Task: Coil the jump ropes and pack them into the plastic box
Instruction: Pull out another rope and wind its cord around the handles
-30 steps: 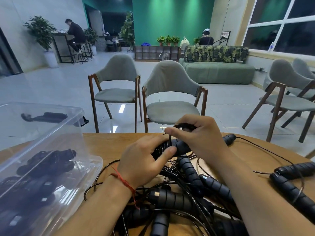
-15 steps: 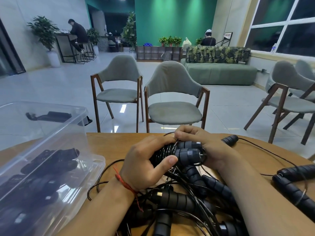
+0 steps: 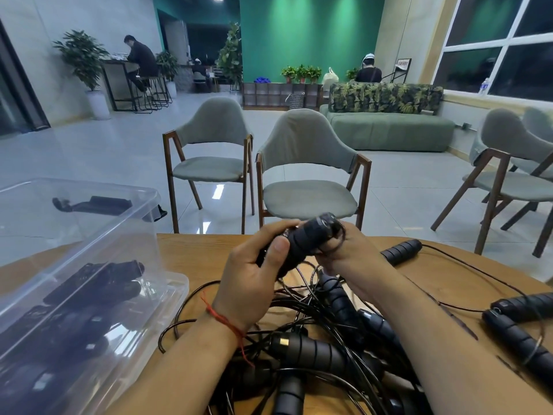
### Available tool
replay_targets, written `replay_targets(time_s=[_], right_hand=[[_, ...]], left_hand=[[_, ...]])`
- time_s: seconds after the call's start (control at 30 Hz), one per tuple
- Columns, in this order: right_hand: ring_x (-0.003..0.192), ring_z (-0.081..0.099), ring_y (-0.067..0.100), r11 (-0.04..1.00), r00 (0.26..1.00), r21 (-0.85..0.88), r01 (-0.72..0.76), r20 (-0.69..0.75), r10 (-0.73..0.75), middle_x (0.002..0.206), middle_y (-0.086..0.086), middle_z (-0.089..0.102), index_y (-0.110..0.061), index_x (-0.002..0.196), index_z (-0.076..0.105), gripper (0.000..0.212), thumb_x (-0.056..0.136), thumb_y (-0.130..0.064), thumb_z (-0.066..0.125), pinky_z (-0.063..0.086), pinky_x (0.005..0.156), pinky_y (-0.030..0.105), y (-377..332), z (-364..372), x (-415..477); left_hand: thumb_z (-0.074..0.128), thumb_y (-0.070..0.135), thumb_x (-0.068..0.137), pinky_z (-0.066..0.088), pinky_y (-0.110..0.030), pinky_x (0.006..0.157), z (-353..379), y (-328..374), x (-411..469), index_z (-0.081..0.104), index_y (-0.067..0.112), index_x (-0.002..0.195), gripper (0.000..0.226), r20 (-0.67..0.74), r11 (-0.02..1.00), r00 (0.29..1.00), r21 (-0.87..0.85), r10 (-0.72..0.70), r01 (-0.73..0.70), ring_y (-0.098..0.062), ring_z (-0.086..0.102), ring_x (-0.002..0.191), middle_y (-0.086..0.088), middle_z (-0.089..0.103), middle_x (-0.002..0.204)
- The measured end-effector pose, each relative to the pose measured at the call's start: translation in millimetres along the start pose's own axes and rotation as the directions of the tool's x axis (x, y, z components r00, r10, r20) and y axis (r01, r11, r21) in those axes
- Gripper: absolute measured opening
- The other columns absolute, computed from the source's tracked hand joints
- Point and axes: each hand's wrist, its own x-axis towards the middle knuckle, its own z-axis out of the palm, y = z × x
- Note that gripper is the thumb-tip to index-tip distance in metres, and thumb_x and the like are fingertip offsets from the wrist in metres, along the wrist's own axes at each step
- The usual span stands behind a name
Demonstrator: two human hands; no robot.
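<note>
Both hands, left (image 3: 248, 280) and right (image 3: 347, 253), grip the coiled jump rope (image 3: 305, 241) between them

Gripping a black coiled rope (image 3: 308, 244) above tangled ropes (image 3: 314, 351) sprawling below; holding packed ropes (image 3: 98, 283) inside the clear box (image 3: 89, 235) at left.
</note>
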Motion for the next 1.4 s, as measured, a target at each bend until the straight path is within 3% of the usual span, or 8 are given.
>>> replay_targets(time_s=[0.2,0.53,0.7,0.97,1.1,1.23,1.3,1.4], right_hand=[[0.085,0.064,-0.002,0.950,0.979,-0.236,0.205,0.039,-0.201,0.095,-0.019,0.074,-0.039,0.133,0.072,0.027,0.108,-0.037,0.061,0.050,0.075,0.012,9.6,6.4,-2.1],[0.093,0.066,0.004,0.869,0.959,-0.439,0.227,-0.054,-0.278,0.092,-0.013,0.076,-0.034,0.106,0.078,0.026,0.109,-0.046,0.056,0.055,0.082,0.038,10.5,9.4,-5.2],[0.095,0.067,-0.004,0.894,0.960,-0.385,0.229,-0.064,-0.273,0.094,-0.020,0.076,-0.030,0.106,0.079,0.026,0.111,-0.039,0.055,0.046,0.077,0.025,6.0,9.5,-6.5],[0.107,0.068,0.009,0.907,0.972,-0.350,0.235,0.092,-0.216,0.106,-0.014,0.074,-0.036,0.123,0.071,0.033,0.106,-0.052,0.048,0.056,0.097,0.052,6.4,16.2,-11.2],[0.110,0.069,0.002,0.942,0.976,-0.256,0.216,0.072,-0.204,0.110,-0.017,0.077,-0.034,0.121,0.076,0.037,0.106,-0.059,0.053,0.054,0.097,0.039,4.9,18.7,-13.1],[0.085,0.068,-0.004,0.964,0.976,-0.183,0.195,-0.065,-0.210,0.083,-0.022,0.075,-0.029,0.102,0.080,0.028,0.105,-0.049,0.061,0.044,0.077,0.020,5.0,16.2,-10.5],[0.083,0.067,-0.004,0.972,0.970,-0.107,0.209,-0.105,-0.220,0.083,-0.024,0.075,-0.028,0.107,0.079,0.025,0.106,-0.045,0.061,0.045,0.078,0.023,3.2,14.1,-9.5],[0.064,0.060,-0.006,0.982,0.974,-0.018,0.190,-0.124,-0.191,0.063,-0.027,0.063,-0.027,0.106,0.077,0.023,0.108,-0.042,0.059,0.040,0.074,0.032,1.1,7.5,-7.7]], left_hand=[[0.033,0.053,0.111,0.052,-0.019,0.071,-6.0,-5.3,12.9,0.065,0.033,0.127,0.041,-0.171,0.975,0.963,-0.120,-0.208,0.189,-0.007,0.066,0.092,0.011,0.070,0.102],[0.035,0.062,0.109,0.053,-0.043,0.070,-6.4,-12.6,18.0,0.066,0.034,0.123,0.045,-0.122,0.926,0.931,-0.208,-0.345,0.316,-0.026,0.065,0.088,-0.008,0.070,0.101],[0.058,0.074,0.092,0.060,-0.038,0.088,-4.6,-19.1,16.4,0.055,0.045,0.139,0.056,-0.007,0.939,0.949,-0.149,-0.316,0.311,-0.015,0.071,0.104,-0.001,0.067,0.120],[0.072,0.068,0.082,0.056,-0.041,0.100,-8.1,-18.3,15.1,0.052,0.035,0.147,0.075,-0.277,0.942,0.946,0.236,-0.169,0.237,-0.013,0.056,0.120,0.009,0.054,0.128],[0.086,0.050,0.081,0.059,-0.046,0.094,-8.3,-16.6,12.8,0.052,0.037,0.141,0.070,-0.263,0.922,0.964,0.362,-0.043,0.140,-0.018,0.055,0.118,0.012,0.051,0.125],[0.092,0.038,0.080,0.057,-0.044,0.094,-4.4,-18.8,11.7,0.050,0.032,0.144,0.078,-0.129,0.871,0.985,0.489,0.115,-0.037,-0.017,0.054,0.119,0.012,0.051,0.130],[0.088,0.038,0.086,0.058,-0.040,0.095,-5.1,-17.4,10.9,0.050,0.031,0.148,0.073,-0.070,0.915,0.994,0.400,0.079,-0.045,-0.016,0.057,0.123,0.009,0.054,0.135],[0.063,0.049,0.100,0.062,-0.034,0.088,-6.7,-5.6,11.7,0.061,0.037,0.141,0.042,-0.101,0.978,0.976,-0.100,-0.195,0.185,-0.018,0.068,0.113,0.005,0.067,0.124]])
